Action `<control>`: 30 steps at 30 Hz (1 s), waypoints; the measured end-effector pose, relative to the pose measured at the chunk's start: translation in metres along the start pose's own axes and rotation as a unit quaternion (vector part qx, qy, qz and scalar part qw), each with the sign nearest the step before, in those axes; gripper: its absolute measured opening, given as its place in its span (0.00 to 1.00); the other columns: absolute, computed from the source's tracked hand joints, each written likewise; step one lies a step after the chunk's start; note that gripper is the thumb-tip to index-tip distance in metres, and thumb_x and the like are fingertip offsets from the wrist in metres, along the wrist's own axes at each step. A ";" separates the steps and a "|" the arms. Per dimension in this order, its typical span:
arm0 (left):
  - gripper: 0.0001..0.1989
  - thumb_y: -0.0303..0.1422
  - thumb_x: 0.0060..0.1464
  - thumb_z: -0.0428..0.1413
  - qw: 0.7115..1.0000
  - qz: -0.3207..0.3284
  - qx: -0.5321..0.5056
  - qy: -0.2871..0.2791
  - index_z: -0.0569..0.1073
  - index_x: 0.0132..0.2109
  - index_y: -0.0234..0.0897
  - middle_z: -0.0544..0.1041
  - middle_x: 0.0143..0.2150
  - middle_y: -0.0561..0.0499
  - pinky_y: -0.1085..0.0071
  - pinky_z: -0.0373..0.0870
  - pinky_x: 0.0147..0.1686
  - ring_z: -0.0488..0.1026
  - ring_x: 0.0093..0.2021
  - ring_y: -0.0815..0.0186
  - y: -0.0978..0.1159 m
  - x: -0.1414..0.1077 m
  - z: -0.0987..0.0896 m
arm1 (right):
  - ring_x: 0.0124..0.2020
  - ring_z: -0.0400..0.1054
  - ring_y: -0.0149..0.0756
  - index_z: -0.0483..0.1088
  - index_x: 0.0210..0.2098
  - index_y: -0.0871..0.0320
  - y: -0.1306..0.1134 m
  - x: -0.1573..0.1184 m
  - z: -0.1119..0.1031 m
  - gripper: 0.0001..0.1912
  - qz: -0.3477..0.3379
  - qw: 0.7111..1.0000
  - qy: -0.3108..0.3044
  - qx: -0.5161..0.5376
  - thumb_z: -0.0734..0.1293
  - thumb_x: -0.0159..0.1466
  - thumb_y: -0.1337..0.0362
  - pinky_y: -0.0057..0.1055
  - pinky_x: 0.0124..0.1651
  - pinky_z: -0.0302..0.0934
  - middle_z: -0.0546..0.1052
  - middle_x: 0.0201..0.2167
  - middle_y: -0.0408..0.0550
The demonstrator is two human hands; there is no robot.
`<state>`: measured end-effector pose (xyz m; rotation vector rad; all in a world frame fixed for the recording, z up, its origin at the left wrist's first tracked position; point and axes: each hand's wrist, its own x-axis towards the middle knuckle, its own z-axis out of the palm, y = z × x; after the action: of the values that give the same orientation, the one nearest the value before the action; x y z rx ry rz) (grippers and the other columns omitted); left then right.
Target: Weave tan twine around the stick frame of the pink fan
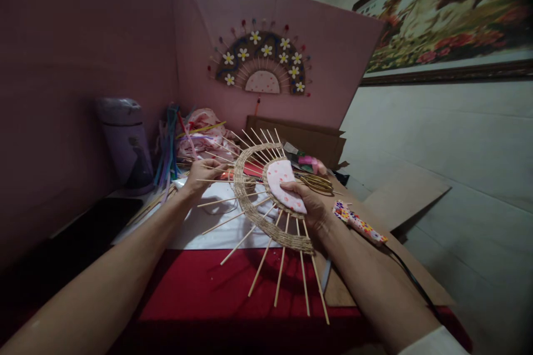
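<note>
1. The woven half-round fan is held raised above the counter, tilted, its bare wooden sticks spread outward.
2. Its spotted fabric pad is gripped by the right hand: the thumb is laid across the front, while the other fingers are hidden behind.
3. The fingers of the left hand are drawn together among the left-side sticks; whether one is pinched cannot be told.
4. The lowest sticks are pointed over the red cloth, toward the counter's front edge; a white sheet is spread beneath the left ones.
5. The right side is bordered by a flower-patterned glue gun and gold-handled scissors, the back by a pink panel bearing a flowered fan.
6. A figure is printed on the purple bottle; small marks on the framed painting cannot be read.
</note>
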<state>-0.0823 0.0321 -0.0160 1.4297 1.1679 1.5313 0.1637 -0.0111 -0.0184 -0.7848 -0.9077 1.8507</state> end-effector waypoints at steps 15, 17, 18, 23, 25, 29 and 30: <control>0.07 0.32 0.34 0.63 0.986 0.036 -0.009 -0.162 0.76 0.25 0.33 0.76 0.23 0.48 0.71 0.68 0.25 0.72 0.26 0.64 -0.008 -0.012 0.021 | 0.17 0.71 0.34 0.69 0.36 0.67 0.001 0.000 0.003 0.09 -0.024 0.999 0.002 0.041 0.60 0.58 0.73 0.27 0.21 0.69 0.77 0.20 0.50; 0.09 0.33 0.35 0.63 0.982 0.025 -0.037 -0.181 0.77 0.28 0.33 0.77 0.26 0.47 0.70 0.70 0.28 0.73 0.27 0.64 -0.005 -0.017 0.024 | 0.17 0.71 0.34 0.69 0.36 0.67 0.001 0.000 0.004 0.09 -0.029 0.999 0.004 0.042 0.59 0.58 0.73 0.26 0.20 0.68 0.78 0.20 0.50; 0.10 0.34 0.36 0.63 0.981 0.021 -0.050 -0.187 0.77 0.29 0.33 0.78 0.27 0.47 0.69 0.70 0.29 0.73 0.27 0.64 -0.005 -0.018 0.026 | 0.18 0.71 0.34 0.69 0.36 0.67 0.001 -0.001 0.005 0.09 -0.031 0.999 0.005 0.043 0.59 0.58 0.73 0.26 0.20 0.68 0.78 0.21 0.51; 0.10 0.35 0.40 0.61 0.982 0.043 -0.038 -0.180 0.78 0.30 0.32 0.78 0.30 0.46 0.72 0.69 0.28 0.73 0.28 0.65 -0.012 -0.017 0.028 | 0.18 0.72 0.35 0.70 0.34 0.67 0.002 -0.002 0.007 0.08 -0.046 0.997 0.014 0.061 0.60 0.58 0.73 0.28 0.19 0.68 0.78 0.22 0.52; 0.10 0.34 0.40 0.62 0.984 0.059 -0.016 -0.170 0.78 0.30 0.32 0.78 0.28 0.47 0.74 0.67 0.24 0.71 0.25 0.68 -0.015 -0.015 0.027 | 0.18 0.71 0.35 0.70 0.34 0.67 0.002 -0.001 0.007 0.08 -0.062 0.995 0.025 0.067 0.60 0.58 0.72 0.27 0.19 0.68 0.79 0.23 0.52; 0.08 0.33 0.42 0.61 0.987 0.082 0.032 -0.138 0.78 0.30 0.32 0.75 0.23 0.50 0.76 0.62 0.20 0.66 0.20 0.72 -0.015 -0.015 0.029 | 0.19 0.72 0.35 0.70 0.34 0.65 0.002 0.002 0.005 0.07 -0.111 0.990 0.026 0.086 0.62 0.59 0.68 0.27 0.21 0.68 0.78 0.23 0.51; 0.08 0.33 0.41 0.61 0.987 0.086 0.041 -0.132 0.78 0.29 0.32 0.75 0.22 0.51 0.76 0.62 0.21 0.67 0.20 0.72 -0.014 -0.017 0.030 | 0.21 0.73 0.36 0.70 0.35 0.64 0.002 0.003 0.004 0.07 -0.119 0.988 0.015 0.094 0.63 0.59 0.67 0.28 0.23 0.69 0.79 0.24 0.51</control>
<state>-0.0514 0.0251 -0.0358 1.7673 0.9775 1.3656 0.1580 -0.0098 -0.0184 -0.5604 -0.7594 1.6815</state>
